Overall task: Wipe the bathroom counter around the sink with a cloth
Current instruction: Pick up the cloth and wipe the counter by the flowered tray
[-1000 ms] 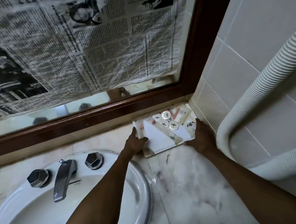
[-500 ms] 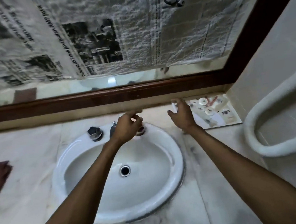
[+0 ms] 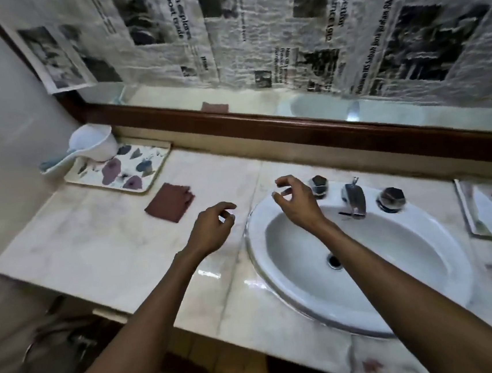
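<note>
Left hand (image 3: 210, 232) over the bench (image 3: 95, 255), right hand (image 3: 296, 204) over the sink (image 3: 409, 245) rim, both grips released and empty. Folded maroon cloth (image 3: 169, 202) lies flat nearby, untouched.

The only print is on the newspaper sheets (image 3: 253, 20) pasted over the mirror (image 3: 396, 108), and all of it runs sideways. Toward the mirror's upper left, a headline (image 3: 175, 15) reads roughly "boost trade". Near the upper right corner, a slanted line (image 3: 379, 35) seems to include "Sabah" and "RM9 juta". The bold heading (image 3: 329, 22) beside it and the small columns are too blurred to read
</note>
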Motion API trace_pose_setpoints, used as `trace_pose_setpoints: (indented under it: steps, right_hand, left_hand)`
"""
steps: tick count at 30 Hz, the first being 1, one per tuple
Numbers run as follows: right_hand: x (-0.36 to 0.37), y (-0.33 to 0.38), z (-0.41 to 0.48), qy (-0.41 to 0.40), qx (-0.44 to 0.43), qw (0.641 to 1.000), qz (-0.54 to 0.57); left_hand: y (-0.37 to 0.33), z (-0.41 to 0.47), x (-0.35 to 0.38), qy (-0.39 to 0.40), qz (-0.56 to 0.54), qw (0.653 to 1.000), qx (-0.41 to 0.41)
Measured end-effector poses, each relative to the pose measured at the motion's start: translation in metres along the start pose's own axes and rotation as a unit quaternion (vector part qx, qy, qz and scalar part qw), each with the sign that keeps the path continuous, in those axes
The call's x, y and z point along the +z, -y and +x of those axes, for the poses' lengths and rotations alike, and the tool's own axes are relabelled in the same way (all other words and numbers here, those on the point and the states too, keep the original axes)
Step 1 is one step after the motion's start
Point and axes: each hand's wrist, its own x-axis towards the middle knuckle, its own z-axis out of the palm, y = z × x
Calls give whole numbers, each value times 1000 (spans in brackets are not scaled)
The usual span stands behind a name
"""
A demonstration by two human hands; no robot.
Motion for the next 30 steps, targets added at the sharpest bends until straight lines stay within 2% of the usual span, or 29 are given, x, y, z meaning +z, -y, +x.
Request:
trace_pose_setpoints:
  steps: [8, 11, 12, 14, 16, 19, 27, 30]
  right_hand:
    - [112, 27, 19, 113, 1, 992, -52]
    - [140, 30, 40, 127, 6, 990, -64]
    - [149, 29, 49, 131, 9, 989, -67]
    - [165, 28, 67, 136, 16, 988, -70]
    - [181, 24, 86, 138, 29, 987, -77]
    - [206, 17, 107, 139, 32, 985, -101]
    - [243, 10, 124, 131, 20, 966, -221]
    - [251, 5, 123, 108, 25, 962, -249]
  left_hand:
    - [82, 16, -69, -66, 40, 995, -60]
    - [87, 29, -89, -75, 52, 996, -8]
    - [88, 35, -96, -75, 59, 995, -11]
    - [103, 55, -105, -67, 99, 990, -73]
    - [134, 81, -109, -60, 126, 981, -136]
    - [181, 110, -107, -49, 150, 970, -185]
    - [203, 136, -102, -38, 150, 971, -181]
    - [204, 151, -100, -56, 155, 971, -175]
